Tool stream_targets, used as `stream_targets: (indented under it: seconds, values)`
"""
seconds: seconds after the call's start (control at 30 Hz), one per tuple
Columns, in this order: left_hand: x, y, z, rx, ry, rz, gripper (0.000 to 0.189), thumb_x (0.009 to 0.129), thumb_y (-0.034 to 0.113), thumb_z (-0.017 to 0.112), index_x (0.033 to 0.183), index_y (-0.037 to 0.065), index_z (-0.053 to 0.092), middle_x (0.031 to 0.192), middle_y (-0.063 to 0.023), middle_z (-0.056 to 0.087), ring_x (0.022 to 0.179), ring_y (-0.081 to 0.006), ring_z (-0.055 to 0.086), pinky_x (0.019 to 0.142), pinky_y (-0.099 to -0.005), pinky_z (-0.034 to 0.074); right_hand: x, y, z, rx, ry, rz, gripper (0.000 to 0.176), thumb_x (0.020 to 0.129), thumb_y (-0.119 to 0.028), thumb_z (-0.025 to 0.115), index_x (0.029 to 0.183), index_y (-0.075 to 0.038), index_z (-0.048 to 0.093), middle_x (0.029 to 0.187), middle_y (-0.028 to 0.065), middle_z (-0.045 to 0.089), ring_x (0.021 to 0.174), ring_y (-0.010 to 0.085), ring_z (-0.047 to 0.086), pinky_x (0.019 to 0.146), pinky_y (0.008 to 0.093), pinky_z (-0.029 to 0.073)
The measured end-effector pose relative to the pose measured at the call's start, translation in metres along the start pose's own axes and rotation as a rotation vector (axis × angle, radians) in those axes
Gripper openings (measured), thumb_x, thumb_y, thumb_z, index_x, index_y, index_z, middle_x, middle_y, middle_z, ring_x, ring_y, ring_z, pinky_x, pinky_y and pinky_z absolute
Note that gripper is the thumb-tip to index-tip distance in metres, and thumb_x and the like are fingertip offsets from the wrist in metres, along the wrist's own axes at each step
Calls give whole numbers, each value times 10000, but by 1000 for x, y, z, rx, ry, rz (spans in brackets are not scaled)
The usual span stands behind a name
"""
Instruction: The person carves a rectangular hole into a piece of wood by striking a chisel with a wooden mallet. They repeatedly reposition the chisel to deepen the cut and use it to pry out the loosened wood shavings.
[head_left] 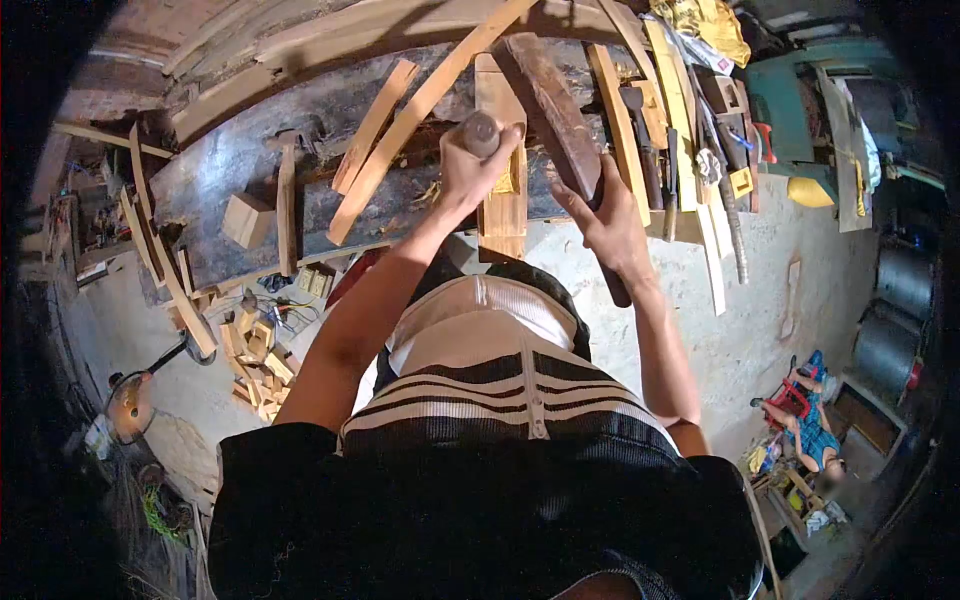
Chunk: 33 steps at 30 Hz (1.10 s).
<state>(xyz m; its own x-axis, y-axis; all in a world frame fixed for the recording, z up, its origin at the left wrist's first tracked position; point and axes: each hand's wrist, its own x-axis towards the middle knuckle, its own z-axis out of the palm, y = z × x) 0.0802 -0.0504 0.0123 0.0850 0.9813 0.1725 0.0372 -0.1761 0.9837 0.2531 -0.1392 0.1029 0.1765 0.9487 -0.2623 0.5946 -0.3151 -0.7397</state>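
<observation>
My left hand (468, 172) is closed round a tool with a round wooden handle (481, 133), probably a chisel, seen from its butt end; its blade is hidden. It stands over a pale wooden block (502, 225), which has shavings in a recess beside my fingers. My right hand (615, 225) is wrapped round the handle of a heavy dark wooden mallet (552, 105). The mallet's thick head slants up and left, to the right of the block and apart from the handle's butt.
A dark workbench (225, 210) carries long wooden strips (420, 120), a hammer (287, 200) and a small wood cube (246, 220). Several tools, including a hand plane (725, 95), lie at right. Wood offcuts (262, 370) are on the floor at left. Another person (812, 430) is at lower right.
</observation>
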Motion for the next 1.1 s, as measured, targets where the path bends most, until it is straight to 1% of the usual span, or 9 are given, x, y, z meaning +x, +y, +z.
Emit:
stream_targets:
  seconds: [0.13,0.5,0.77,0.83,0.87,0.97,1.03,1.07,1.1]
  values:
    - [9,14,3,-120,-5,-161,257,830,221,787,736,44,626,648,31,620,595,-56,576,556,-256,459,-5,7,6,-28,2,0,549,857,-424,699,1090,19,473,731,227,649,717,377,684,643,441,508]
    - [-2,-4,-2,-78,179,-51,236,837,205,770,781,39,611,682,25,610,609,-62,557,566,-256,450,-2,5,14,-40,36,-85,559,854,-415,704,1137,14,484,750,223,660,733,382,687,639,433,511]
    - [-4,-11,-2,-113,86,-150,175,850,156,743,781,46,625,662,23,605,615,-66,551,589,-259,459,-7,-59,-8,65,-21,-95,598,839,-400,731,1162,34,478,736,233,655,720,337,695,636,412,517]
    - [-6,-13,1,-148,87,-147,155,853,143,733,784,51,629,668,21,607,621,-68,553,594,-261,462,-11,-73,-10,182,37,-310,589,840,-389,735,1166,26,476,696,213,649,709,315,702,609,404,516]
    - [-9,-14,2,-137,67,-54,140,848,137,730,790,55,633,690,13,627,644,-67,570,606,-260,469,-9,-72,-4,144,136,-474,548,841,-376,728,1139,10,477,679,206,647,666,346,699,586,421,522]
    - [-13,-10,-3,111,-76,90,120,835,120,712,882,26,653,829,-50,714,783,-79,641,700,-278,516,-9,-70,-7,-166,-52,-334,506,842,-359,716,1122,-13,475,679,222,646,639,397,680,577,454,528]
    - [-15,-16,9,-303,51,20,136,839,106,708,922,11,658,829,-49,711,792,-81,640,726,-283,520,-2,-60,-4,-306,-5,-449,483,845,-348,705,1122,-26,473,660,236,636,633,430,656,573,469,529]
    - [-11,-20,8,-302,56,27,136,839,106,708,922,11,658,829,-49,711,792,-81,640,726,-283,520,-1,-58,-9,-282,6,-430,496,846,-353,705,1130,-22,469,648,234,631,631,427,654,568,467,525]
    - [-7,-13,4,-11,53,105,130,837,91,710,927,12,660,831,-46,710,796,-79,639,729,-277,520,-2,-62,-11,-256,8,-406,508,848,-359,705,1139,-18,465,636,232,626,628,425,653,563,464,522]
